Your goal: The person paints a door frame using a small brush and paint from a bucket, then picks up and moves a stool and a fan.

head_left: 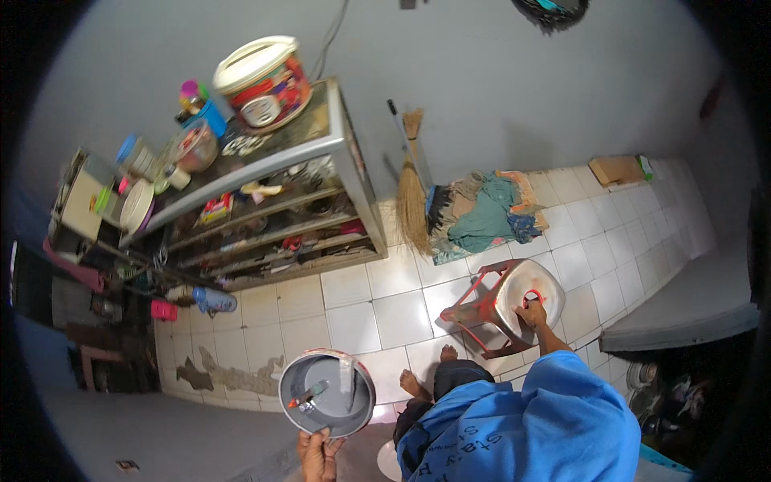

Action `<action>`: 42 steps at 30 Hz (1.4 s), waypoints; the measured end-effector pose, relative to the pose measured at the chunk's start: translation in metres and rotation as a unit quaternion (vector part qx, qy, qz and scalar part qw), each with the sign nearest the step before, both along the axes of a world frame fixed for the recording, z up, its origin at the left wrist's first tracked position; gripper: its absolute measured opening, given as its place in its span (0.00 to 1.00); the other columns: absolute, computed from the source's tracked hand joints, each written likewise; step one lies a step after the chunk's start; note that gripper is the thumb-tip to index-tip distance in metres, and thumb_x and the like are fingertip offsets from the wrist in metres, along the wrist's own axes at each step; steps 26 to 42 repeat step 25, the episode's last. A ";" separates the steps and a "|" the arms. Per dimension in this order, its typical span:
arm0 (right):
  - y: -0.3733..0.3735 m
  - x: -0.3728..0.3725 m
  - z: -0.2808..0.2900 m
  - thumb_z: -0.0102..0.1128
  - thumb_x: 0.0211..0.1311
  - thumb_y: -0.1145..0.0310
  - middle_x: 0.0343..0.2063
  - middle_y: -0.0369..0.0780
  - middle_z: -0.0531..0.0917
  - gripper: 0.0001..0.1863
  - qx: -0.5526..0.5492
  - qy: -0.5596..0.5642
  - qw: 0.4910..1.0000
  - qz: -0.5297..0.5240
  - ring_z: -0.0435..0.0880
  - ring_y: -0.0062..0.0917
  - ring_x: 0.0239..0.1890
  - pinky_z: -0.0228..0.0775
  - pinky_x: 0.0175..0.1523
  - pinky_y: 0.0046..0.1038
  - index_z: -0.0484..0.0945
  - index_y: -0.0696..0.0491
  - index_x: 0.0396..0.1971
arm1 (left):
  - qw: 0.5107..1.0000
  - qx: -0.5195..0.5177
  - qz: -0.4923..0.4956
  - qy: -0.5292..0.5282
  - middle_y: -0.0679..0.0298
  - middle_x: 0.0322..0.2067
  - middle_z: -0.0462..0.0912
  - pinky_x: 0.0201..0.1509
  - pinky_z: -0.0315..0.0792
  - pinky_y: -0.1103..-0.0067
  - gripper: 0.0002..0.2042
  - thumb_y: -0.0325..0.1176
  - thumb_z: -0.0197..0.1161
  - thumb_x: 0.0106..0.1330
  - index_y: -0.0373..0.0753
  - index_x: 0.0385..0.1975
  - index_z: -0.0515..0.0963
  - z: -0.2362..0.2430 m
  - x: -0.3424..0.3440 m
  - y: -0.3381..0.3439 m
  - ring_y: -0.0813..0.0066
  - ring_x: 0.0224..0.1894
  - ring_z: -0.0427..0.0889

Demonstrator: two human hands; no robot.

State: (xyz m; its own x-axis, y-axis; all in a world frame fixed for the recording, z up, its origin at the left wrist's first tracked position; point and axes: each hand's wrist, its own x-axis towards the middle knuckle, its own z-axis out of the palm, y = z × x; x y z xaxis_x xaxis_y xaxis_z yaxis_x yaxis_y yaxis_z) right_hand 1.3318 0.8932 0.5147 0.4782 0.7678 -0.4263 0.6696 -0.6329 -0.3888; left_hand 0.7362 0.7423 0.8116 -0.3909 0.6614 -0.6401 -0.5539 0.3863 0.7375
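My left hand (319, 454) grips the near rim of a round grey bucket (367, 402), its thumb and fingers at the edge. Inside the bucket lies a small paintbrush (307, 394) with an orange handle, and a pale streak runs down the inner wall. What the bucket contains looks grey; I cannot tell how deep it is. On my other side, my right hand (530, 313) is closed on the seat of a plastic stool (514, 293), fingers at the hole in its middle. The stool has red legs and a worn, whitish seat, and it leans at an angle.
A glass-sided shelf cabinet (353, 161) stands left, bearing a large lidded tub (261, 88), jars and containers. A straw broom (413, 201) leans on the wall beside crumpled cloths (490, 209). A blue bottle (215, 300) and cardboard piece (614, 170) rest on the tiled floor (401, 313).
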 end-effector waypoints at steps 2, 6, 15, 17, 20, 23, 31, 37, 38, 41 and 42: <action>-0.001 0.021 -0.006 0.71 0.45 0.40 0.25 0.48 0.84 0.30 0.013 -0.008 1.000 -0.020 0.86 0.41 0.30 0.74 0.36 0.42 0.83 0.57 0.24 | 0.999 0.013 -0.027 -0.015 0.60 0.40 0.83 0.36 0.89 0.67 0.13 0.20 0.60 0.59 0.39 0.43 0.74 -0.012 0.027 0.042 0.66 0.38 0.86; -0.005 0.049 -0.004 0.72 0.45 0.44 0.23 0.48 0.84 0.26 -0.015 0.001 0.997 -0.072 0.84 0.39 0.27 0.73 0.37 0.40 0.83 0.56 0.24 | 0.994 0.019 -0.096 -0.046 0.61 0.40 0.83 0.35 0.89 0.68 0.13 0.20 0.58 0.60 0.39 0.45 0.75 -0.037 0.075 0.110 0.68 0.39 0.86; -0.025 0.103 -0.004 0.72 0.46 0.45 0.26 0.48 0.85 0.26 0.005 -0.037 0.982 -0.185 0.85 0.40 0.32 0.74 0.40 0.41 0.82 0.57 0.26 | 0.947 -0.035 -0.317 -0.039 0.65 0.38 0.83 0.39 0.88 0.68 0.14 0.22 0.59 0.58 0.40 0.44 0.76 -0.048 0.201 0.264 0.72 0.40 0.84; -0.022 0.112 -0.002 0.72 0.47 0.45 0.29 0.48 0.85 0.26 -0.009 -0.040 0.977 -0.210 0.85 0.41 0.34 0.74 0.42 0.41 0.83 0.57 0.28 | 0.934 -0.042 -0.351 -0.048 0.65 0.39 0.83 0.40 0.88 0.68 0.13 0.22 0.60 0.59 0.40 0.44 0.75 -0.055 0.222 0.296 0.72 0.39 0.84; -0.035 0.118 0.000 0.72 0.47 0.45 0.31 0.49 0.85 0.26 -0.033 -0.032 0.966 -0.255 0.85 0.43 0.37 0.75 0.43 0.42 0.83 0.57 0.31 | 0.911 -0.057 -0.405 -0.058 0.65 0.37 0.82 0.40 0.88 0.67 0.11 0.22 0.60 0.60 0.41 0.42 0.74 -0.061 0.259 0.345 0.73 0.37 0.84; -0.025 0.141 0.020 0.74 0.45 0.45 0.30 0.49 0.85 0.28 -0.047 -0.038 0.963 -0.263 0.85 0.42 0.39 0.75 0.44 0.41 0.84 0.56 0.32 | 0.895 -0.064 -0.438 -0.050 0.68 0.31 0.82 0.37 0.88 0.69 0.08 0.21 0.60 0.59 0.43 0.36 0.73 -0.074 0.304 0.387 0.80 0.31 0.83; -0.030 0.150 0.026 0.74 0.46 0.45 0.32 0.49 0.85 0.27 -0.054 -0.047 0.952 -0.297 0.85 0.42 0.39 0.74 0.46 0.42 0.84 0.55 0.33 | 0.876 -0.073 -0.474 -0.053 0.67 0.32 0.82 0.36 0.88 0.69 0.09 0.21 0.59 0.60 0.43 0.37 0.73 -0.084 0.330 0.418 0.79 0.32 0.83; -0.030 0.150 0.026 0.74 0.46 0.45 0.32 0.49 0.85 0.27 -0.054 -0.047 0.952 -0.297 0.85 0.42 0.39 0.74 0.46 0.42 0.84 0.55 0.33 | 0.876 -0.073 -0.474 -0.053 0.67 0.32 0.82 0.36 0.88 0.69 0.09 0.21 0.59 0.60 0.43 0.37 0.73 -0.084 0.330 0.418 0.79 0.32 0.83; -0.030 0.150 0.026 0.74 0.46 0.45 0.32 0.49 0.85 0.27 -0.054 -0.047 0.952 -0.297 0.85 0.42 0.39 0.74 0.46 0.42 0.84 0.55 0.33 | 0.876 -0.073 -0.474 -0.053 0.67 0.32 0.82 0.36 0.88 0.69 0.09 0.21 0.59 0.60 0.43 0.37 0.73 -0.084 0.330 0.418 0.79 0.32 0.83; -0.030 0.150 0.026 0.74 0.46 0.45 0.32 0.49 0.85 0.27 -0.054 -0.047 0.952 -0.297 0.85 0.42 0.39 0.74 0.46 0.42 0.84 0.55 0.33 | 0.876 -0.073 -0.474 -0.053 0.67 0.32 0.82 0.36 0.88 0.69 0.09 0.21 0.59 0.60 0.43 0.37 0.73 -0.084 0.330 0.418 0.79 0.32 0.83; -0.030 0.150 0.026 0.74 0.46 0.45 0.32 0.49 0.85 0.27 -0.054 -0.047 0.952 -0.297 0.85 0.42 0.39 0.74 0.46 0.42 0.84 0.55 0.33 | 0.876 -0.073 -0.474 -0.053 0.67 0.32 0.82 0.36 0.88 0.69 0.09 0.21 0.59 0.60 0.43 0.37 0.73 -0.084 0.330 0.418 0.79 0.32 0.83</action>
